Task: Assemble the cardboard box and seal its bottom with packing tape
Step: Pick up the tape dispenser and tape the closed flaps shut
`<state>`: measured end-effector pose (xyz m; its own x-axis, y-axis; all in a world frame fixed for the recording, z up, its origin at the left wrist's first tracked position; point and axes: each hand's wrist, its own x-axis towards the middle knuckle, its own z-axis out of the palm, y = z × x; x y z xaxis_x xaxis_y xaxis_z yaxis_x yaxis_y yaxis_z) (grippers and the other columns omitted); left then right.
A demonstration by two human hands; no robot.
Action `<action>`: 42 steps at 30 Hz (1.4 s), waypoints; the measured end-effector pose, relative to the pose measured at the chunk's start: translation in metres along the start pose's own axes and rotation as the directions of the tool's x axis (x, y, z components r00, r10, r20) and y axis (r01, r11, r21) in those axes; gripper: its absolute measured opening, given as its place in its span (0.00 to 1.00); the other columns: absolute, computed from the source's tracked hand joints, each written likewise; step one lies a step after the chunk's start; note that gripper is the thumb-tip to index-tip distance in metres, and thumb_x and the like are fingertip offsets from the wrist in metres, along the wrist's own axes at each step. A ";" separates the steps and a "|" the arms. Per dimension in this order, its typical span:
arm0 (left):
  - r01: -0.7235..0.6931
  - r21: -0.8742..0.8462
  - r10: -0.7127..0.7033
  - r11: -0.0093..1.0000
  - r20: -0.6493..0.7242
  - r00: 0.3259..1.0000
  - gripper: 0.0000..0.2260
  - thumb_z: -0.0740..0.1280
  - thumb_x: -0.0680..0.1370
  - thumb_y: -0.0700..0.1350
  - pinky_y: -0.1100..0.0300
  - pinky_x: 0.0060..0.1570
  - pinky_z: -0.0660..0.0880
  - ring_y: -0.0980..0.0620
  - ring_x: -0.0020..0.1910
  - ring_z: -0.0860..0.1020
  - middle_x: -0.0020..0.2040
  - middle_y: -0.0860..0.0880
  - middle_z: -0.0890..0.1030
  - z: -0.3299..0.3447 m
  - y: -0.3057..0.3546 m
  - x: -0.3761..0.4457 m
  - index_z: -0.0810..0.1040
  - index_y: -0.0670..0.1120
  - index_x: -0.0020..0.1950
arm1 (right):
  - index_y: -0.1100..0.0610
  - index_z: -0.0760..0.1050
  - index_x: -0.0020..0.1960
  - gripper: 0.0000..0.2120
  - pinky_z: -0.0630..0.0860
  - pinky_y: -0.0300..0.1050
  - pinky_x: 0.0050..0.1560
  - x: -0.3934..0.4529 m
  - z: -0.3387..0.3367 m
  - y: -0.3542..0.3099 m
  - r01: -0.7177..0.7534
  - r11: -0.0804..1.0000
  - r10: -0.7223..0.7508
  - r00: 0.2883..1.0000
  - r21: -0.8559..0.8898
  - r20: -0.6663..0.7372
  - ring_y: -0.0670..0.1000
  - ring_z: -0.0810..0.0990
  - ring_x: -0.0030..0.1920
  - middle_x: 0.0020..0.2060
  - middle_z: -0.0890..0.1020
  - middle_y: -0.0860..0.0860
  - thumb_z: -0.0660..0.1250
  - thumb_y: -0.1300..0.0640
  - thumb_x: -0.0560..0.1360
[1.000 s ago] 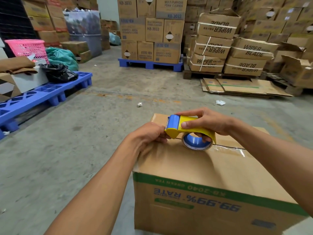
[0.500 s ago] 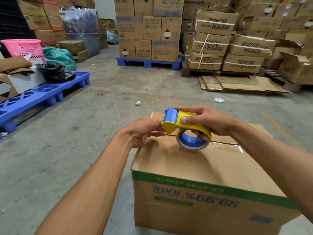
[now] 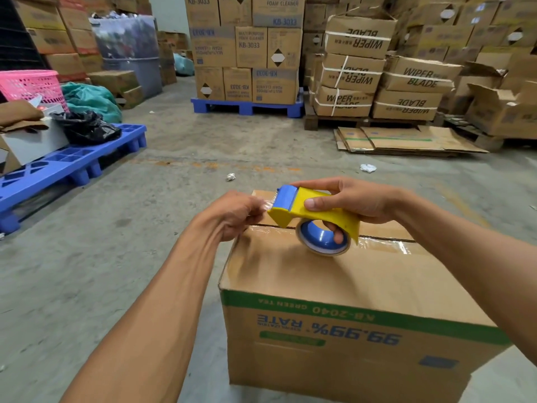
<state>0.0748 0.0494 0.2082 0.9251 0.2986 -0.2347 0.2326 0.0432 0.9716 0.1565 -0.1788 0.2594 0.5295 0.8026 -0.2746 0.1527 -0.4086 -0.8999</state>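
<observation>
Our right hand [image 3: 357, 202] wraps the yellow tape dispenser [image 3: 313, 212], thumb flat on its near side, fingers over the top, and one finger hooked through the blue core of the tape roll [image 3: 322, 238]. Our left hand [image 3: 236, 213] is pinched closed just beside the dispenser's blue cutter end, apparently on the clear tape end; the film there is too blurred for us to be sure.

The dispenser hangs just above the cardboard box [image 3: 343, 301], which stands on the concrete floor [image 3: 116, 228] with its print upside down, so we judge the face turned up to be the bottom. Its flaps are folded shut, and a glossy strip of tape [image 3: 383, 245] already lies along the centre seam, from the right edge in under the roll. The left end of the seam, and cutting the tape free, look to be what remains.

The dispenser's long axis runs left to right along that seam, cutter end pointing left and slightly away from us.
</observation>
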 end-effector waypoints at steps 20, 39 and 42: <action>-0.101 0.140 0.157 0.985 -0.483 0.862 0.08 0.69 0.78 0.50 0.58 0.35 0.67 0.52 0.36 0.72 0.36 0.50 0.78 -0.040 -0.023 0.016 0.75 0.48 0.42 | 0.42 0.76 0.68 0.22 0.77 0.41 0.24 0.043 -0.012 -0.008 -0.056 0.950 0.015 0.991 -0.308 -0.135 0.48 0.77 0.25 0.33 0.82 0.51 0.72 0.45 0.74; 0.156 -0.057 -0.166 0.986 -0.288 0.943 0.07 0.72 0.76 0.50 0.49 0.51 0.75 0.52 0.40 0.75 0.40 0.52 0.80 -0.045 -0.060 0.021 0.76 0.51 0.42 | 0.43 0.76 0.68 0.23 0.78 0.44 0.26 0.064 -0.015 -0.010 -0.156 0.871 0.154 0.987 -0.466 -0.041 0.52 0.76 0.31 0.36 0.78 0.58 0.72 0.44 0.73; 0.163 -0.062 -0.174 0.985 -0.276 0.945 0.07 0.71 0.76 0.50 0.51 0.48 0.75 0.53 0.39 0.75 0.40 0.52 0.80 -0.040 -0.060 0.023 0.76 0.51 0.43 | 0.43 0.75 0.69 0.24 0.78 0.44 0.26 0.059 -0.018 -0.008 -0.167 0.868 0.158 0.986 -0.467 -0.059 0.52 0.77 0.31 0.36 0.79 0.58 0.72 0.44 0.74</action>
<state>0.0701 0.0914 0.1460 0.7511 0.5378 -0.3829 0.3613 0.1505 0.9202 0.2018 -0.1362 0.2566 0.5956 0.7009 -0.3925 0.4339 -0.6919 -0.5771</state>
